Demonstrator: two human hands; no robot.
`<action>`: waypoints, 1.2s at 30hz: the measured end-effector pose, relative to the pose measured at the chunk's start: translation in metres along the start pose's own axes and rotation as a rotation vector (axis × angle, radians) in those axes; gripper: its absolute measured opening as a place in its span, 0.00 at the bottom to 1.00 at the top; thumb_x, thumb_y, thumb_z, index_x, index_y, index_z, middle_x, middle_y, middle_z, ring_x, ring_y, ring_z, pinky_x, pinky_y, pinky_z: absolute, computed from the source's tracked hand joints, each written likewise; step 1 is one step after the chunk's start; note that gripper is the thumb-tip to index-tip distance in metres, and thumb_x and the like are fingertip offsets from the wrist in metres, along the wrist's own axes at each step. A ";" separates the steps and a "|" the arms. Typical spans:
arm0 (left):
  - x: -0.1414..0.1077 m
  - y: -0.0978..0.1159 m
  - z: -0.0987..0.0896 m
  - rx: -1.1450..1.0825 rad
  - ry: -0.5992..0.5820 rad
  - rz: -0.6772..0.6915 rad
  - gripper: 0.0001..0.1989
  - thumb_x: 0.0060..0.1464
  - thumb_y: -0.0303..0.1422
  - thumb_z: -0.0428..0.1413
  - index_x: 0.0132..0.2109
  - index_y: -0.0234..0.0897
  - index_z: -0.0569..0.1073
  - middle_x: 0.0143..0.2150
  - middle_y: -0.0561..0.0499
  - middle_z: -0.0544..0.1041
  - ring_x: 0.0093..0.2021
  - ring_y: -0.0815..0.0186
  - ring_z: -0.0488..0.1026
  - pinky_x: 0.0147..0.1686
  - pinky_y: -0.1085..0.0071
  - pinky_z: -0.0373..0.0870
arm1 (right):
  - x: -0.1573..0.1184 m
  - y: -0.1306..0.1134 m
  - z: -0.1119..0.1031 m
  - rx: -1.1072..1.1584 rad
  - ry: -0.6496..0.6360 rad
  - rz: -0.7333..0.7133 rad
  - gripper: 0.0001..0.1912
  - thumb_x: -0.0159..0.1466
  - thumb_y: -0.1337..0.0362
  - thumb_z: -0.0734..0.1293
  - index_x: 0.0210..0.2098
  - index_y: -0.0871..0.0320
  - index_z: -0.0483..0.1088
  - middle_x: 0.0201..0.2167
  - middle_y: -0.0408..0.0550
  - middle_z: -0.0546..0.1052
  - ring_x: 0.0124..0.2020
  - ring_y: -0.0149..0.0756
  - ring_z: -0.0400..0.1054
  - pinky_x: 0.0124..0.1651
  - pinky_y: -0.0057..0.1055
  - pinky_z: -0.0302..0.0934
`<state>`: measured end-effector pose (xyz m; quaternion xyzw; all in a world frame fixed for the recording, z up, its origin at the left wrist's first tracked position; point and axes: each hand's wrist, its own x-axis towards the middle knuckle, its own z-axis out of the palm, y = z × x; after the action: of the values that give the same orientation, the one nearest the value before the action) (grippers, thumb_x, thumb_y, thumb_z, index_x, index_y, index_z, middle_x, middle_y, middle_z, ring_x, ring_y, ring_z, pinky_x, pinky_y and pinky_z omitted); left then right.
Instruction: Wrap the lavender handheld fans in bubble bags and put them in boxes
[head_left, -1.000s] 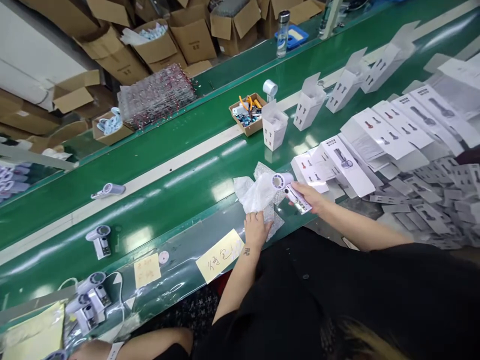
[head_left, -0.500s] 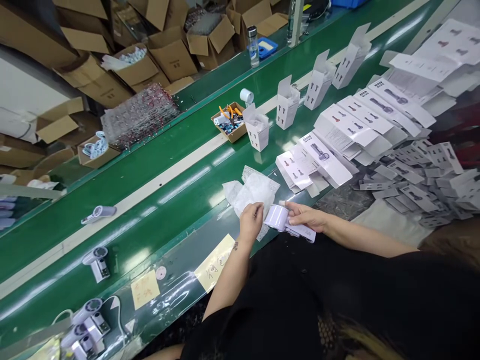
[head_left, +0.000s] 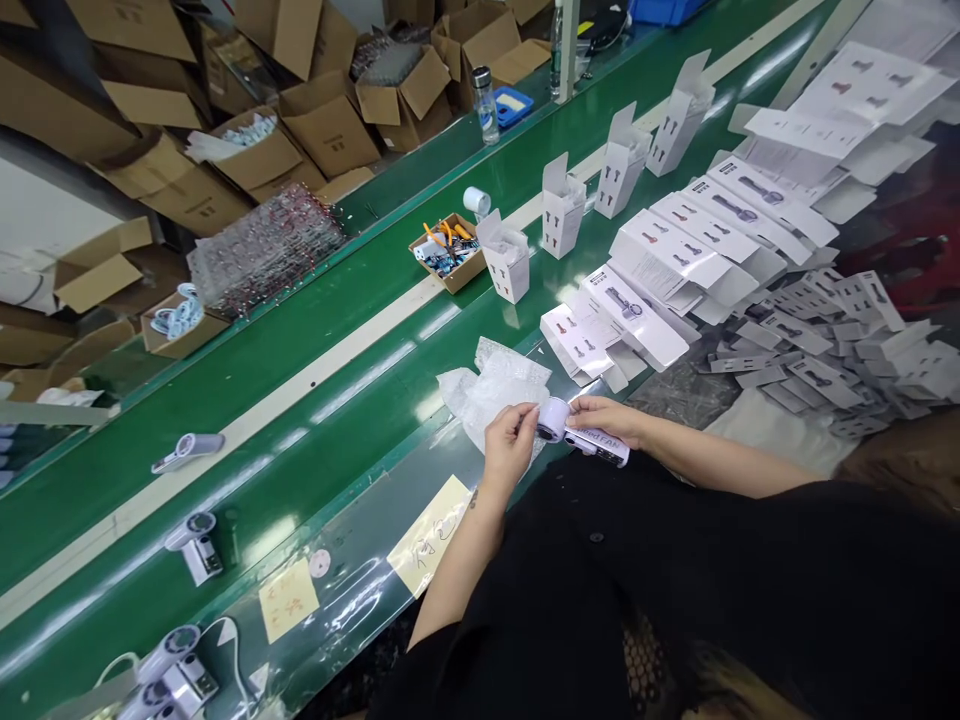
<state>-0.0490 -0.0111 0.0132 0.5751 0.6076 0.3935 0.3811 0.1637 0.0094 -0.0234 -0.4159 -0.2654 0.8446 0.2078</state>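
My right hand [head_left: 604,418] is closed round the handle of a pale lilac handheld fan [head_left: 553,418], near its head. Lettering and a dark display strip show along the handle. My left hand [head_left: 511,440] has its fingers pinched together at the left rim of the fan's head; what lies between the fingertips is too small to make out. Just behind my left hand, a translucent white foam bag [head_left: 495,385] lies crumpled on the bench edge.
Flattened printed cartons [head_left: 637,310] lie to the right. Open white boxes [head_left: 504,262] stand along the green belt [head_left: 352,400]. A small carton [head_left: 457,262] holds orange-handled pliers. More fans [head_left: 196,548] rest at left, near handwritten yellow notes [head_left: 429,537].
My left fingertips have come to the fan head's rim, where before there was a gap. The fan has turned in my right hand, so the handle's lettering and strip show differently.
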 end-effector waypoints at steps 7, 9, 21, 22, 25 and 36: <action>0.012 -0.007 0.005 -0.248 -0.134 -0.273 0.14 0.46 0.38 0.61 0.39 0.34 0.78 0.34 0.48 0.78 0.34 0.64 0.73 0.37 0.69 0.68 | -0.015 -0.018 0.000 0.166 -0.495 -0.019 0.33 0.53 0.68 0.71 0.55 0.55 0.56 0.42 0.50 0.75 0.31 0.37 0.76 0.26 0.29 0.72; 0.011 -0.009 0.008 -0.448 -0.244 -0.335 0.16 0.44 0.39 0.62 0.39 0.34 0.78 0.32 0.48 0.77 0.31 0.67 0.72 0.33 0.70 0.68 | -0.011 -0.018 0.004 0.141 -0.500 -0.025 0.29 0.53 0.69 0.71 0.52 0.59 0.60 0.40 0.51 0.76 0.31 0.36 0.75 0.27 0.28 0.72; 0.004 -0.005 0.007 -0.474 -0.142 -0.318 0.23 0.41 0.35 0.65 0.47 0.35 0.73 0.31 0.51 0.76 0.32 0.70 0.72 0.35 0.73 0.68 | -0.029 0.008 -0.017 0.233 -0.376 -0.056 0.31 0.54 0.68 0.71 0.54 0.56 0.57 0.40 0.50 0.76 0.31 0.36 0.75 0.25 0.29 0.72; 0.004 -0.002 0.011 -0.518 -0.189 -0.344 0.25 0.41 0.34 0.65 0.48 0.35 0.72 0.32 0.50 0.77 0.33 0.68 0.73 0.36 0.72 0.68 | -0.029 0.006 -0.014 0.248 -0.443 -0.059 0.34 0.54 0.69 0.71 0.56 0.55 0.55 0.41 0.49 0.75 0.31 0.36 0.75 0.25 0.29 0.72; 0.004 0.005 0.019 -0.643 -0.276 -0.453 0.28 0.39 0.35 0.66 0.49 0.35 0.70 0.33 0.49 0.78 0.31 0.67 0.74 0.34 0.70 0.69 | -0.024 0.001 -0.005 0.225 -0.505 -0.048 0.29 0.54 0.70 0.71 0.53 0.59 0.59 0.39 0.50 0.76 0.30 0.34 0.75 0.26 0.27 0.72; -0.015 -0.001 0.028 0.046 0.075 0.179 0.09 0.56 0.32 0.54 0.45 0.35 0.72 0.36 0.46 0.77 0.37 0.65 0.75 0.39 0.68 0.72 | -0.029 0.019 0.000 0.055 -0.014 -0.172 0.16 0.56 0.64 0.72 0.41 0.61 0.65 0.33 0.44 0.75 0.31 0.28 0.71 0.33 0.25 0.67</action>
<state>-0.0233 -0.0254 0.0014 0.6205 0.5767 0.4331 0.3080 0.1778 -0.0217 -0.0178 -0.3797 -0.2785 0.8336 0.2887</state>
